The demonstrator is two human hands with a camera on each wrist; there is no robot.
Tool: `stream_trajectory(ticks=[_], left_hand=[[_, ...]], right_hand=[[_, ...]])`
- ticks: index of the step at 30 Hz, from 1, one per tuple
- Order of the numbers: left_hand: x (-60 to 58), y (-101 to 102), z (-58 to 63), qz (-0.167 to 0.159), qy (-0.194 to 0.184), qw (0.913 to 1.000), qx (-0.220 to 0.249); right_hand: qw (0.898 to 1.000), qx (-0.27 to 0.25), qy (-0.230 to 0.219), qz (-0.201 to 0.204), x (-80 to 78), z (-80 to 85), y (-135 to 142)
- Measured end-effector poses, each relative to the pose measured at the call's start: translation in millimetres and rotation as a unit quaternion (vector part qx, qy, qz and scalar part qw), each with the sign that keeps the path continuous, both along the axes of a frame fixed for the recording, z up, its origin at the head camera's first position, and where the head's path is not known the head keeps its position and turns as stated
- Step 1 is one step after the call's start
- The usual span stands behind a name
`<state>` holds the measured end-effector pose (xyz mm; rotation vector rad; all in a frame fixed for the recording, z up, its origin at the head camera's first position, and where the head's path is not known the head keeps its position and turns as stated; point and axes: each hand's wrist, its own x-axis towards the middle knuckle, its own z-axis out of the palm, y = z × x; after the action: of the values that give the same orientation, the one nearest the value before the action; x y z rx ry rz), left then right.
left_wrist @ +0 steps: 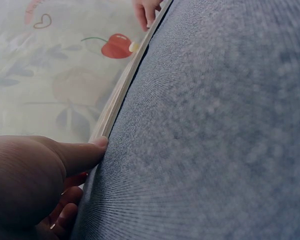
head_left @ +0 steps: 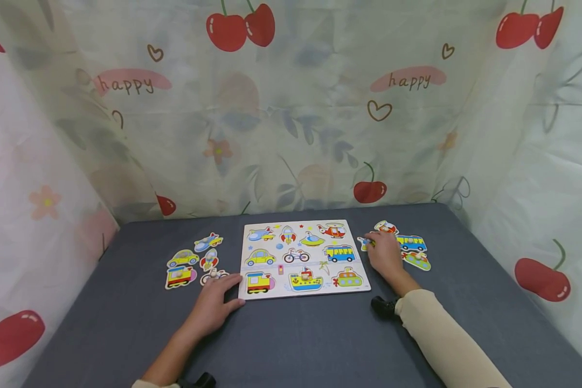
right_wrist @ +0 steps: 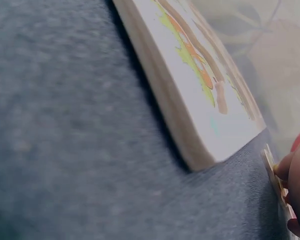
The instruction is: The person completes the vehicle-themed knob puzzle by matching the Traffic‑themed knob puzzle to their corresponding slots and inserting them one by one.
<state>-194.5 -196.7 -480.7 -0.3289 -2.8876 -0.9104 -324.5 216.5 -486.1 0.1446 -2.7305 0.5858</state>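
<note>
A wooden puzzle board (head_left: 281, 266) with printed vehicles lies flat on the table. My left hand (head_left: 215, 302) rests at its near left corner, thumb tip on the front edge and a fingertip at the left edge. In the left wrist view the left thumb (left_wrist: 82, 156) lies straight against that edge. Right of the board, my right hand (head_left: 386, 253) reaches down with bent fingers and pinches a blue and yellow puzzle piece (head_left: 362, 244), mostly hidden under them. The right wrist view shows the right hand's fingertips (right_wrist: 285, 167) at a yellow knob.
Beside the right hand lie a helicopter piece (head_left: 386, 226), a bus piece (head_left: 412, 243) and a submarine piece (head_left: 417, 261). Left of the board are a plane piece (head_left: 208, 242), a car piece (head_left: 182, 258), a rocket piece (head_left: 209, 260), a train piece (head_left: 180, 276) and a bicycle piece (head_left: 214, 274). Printed curtains surround the table.
</note>
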Motion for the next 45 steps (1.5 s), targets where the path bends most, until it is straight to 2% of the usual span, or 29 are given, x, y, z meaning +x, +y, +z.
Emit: stream_trajectory(ticks=[14,21,33,38,45], left_hand=[[0.7,0,0.1,-0.004,0.003,1.0000,0.000],[0.6,1,1.1,-0.005,0.003,1.0000,0.004],[-0.8,-1,-0.6,-0.005,0.006,1.0000,0.003],[-1.2,-2,-1.5,-0.009,0.016,0.9998,0.006],[0.1,-1,0.0,-0.013,0.019,0.9997,0.006]], right_hand=[[0.998,0.048,-0.013,0.031,-10.5,9.4,9],[0.998,0.055,-0.028,0.026,-11.6,17.0,9],[0.999,0.036,-0.033,-0.005,-20.4,24.4,-4],[0.999,0.011,-0.048,-0.018,-26.1,24.5,-20],[0.997,-0.024,-0.066,-0.017,-28.2,28.2,-44]])
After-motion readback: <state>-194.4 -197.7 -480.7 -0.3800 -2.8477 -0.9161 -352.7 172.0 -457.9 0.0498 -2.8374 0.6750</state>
